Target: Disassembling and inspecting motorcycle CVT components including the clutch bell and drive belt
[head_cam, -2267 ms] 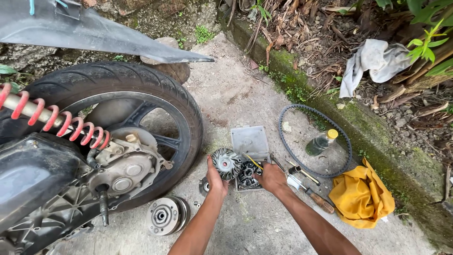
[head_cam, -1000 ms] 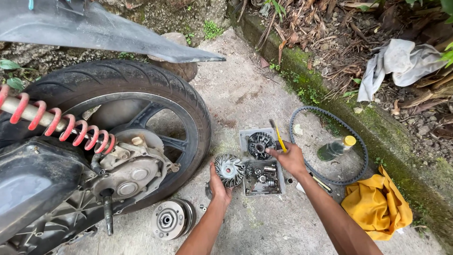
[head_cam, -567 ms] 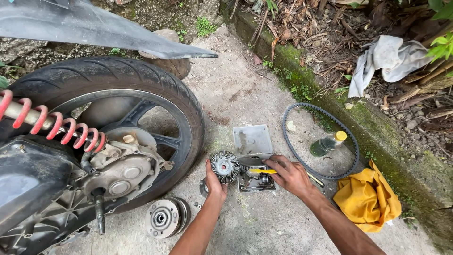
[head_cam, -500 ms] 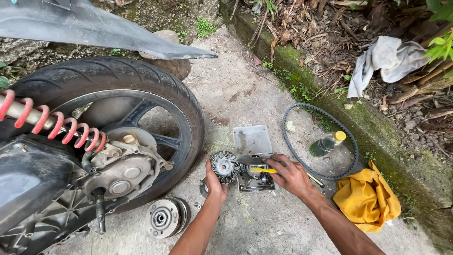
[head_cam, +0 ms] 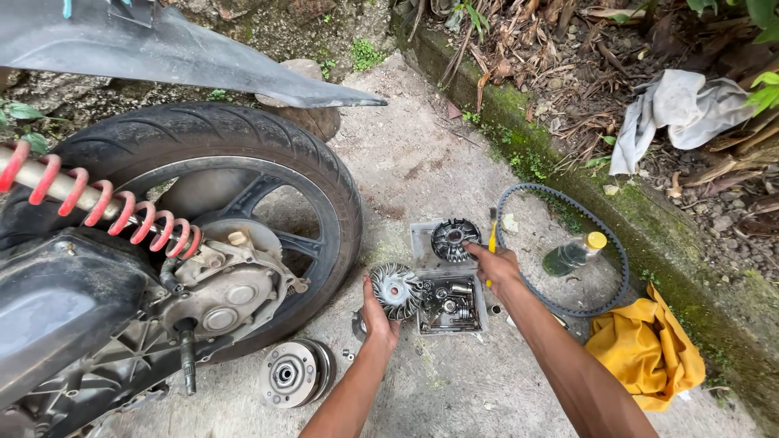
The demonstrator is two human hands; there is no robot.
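1. Two hands work low on the concrete ground (head_cam: 422, 174). The left hand (head_cam: 375, 312) has its fingers curled round the lower edge of a finned silver pulley half (head_cam: 397, 288), held upright on its rim.
2. The right hand (head_cam: 497, 266) grips a yellow-handled tool (head_cam: 492, 237); its fingertips touch a dark finned pulley disc (head_cam: 454, 238).
3. That disc lies in the far end of a grey parts tray (head_cam: 423, 243), whose near end holds small metal parts.
4. A drive belt (head_cam: 568, 195) loops just right of the tray, ringing a yellow-capped bottle (head_cam: 573, 255).
5. A yellow cloth (head_cam: 645, 353) lies by the mossy kerb (head_cam: 649, 219).
6. At left stand the rear wheel (head_cam: 243, 142) and red spring (head_cam: 122, 212); a clutch drum (head_cam: 294, 373) lies near the left forearm.
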